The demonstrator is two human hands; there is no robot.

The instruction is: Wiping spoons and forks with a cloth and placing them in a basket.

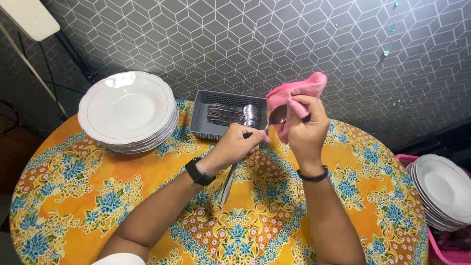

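spoon (255, 142) in left grip (239, 145), cloth (294, 93) in right (306, 130)

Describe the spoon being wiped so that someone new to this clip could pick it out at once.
On the round table with the yellow floral cloth, look just in front of the grey cutlery tray at the far edge. The spoon is gripped by the left hand, its bowl against the pink cloth in the right hand. Unlike the spoons lying in the tray, it is lifted and held.

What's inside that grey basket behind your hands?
The grey basket holds a pile of metal spoons. Its right end is hidden by the pink cloth, and lower layers are covered.
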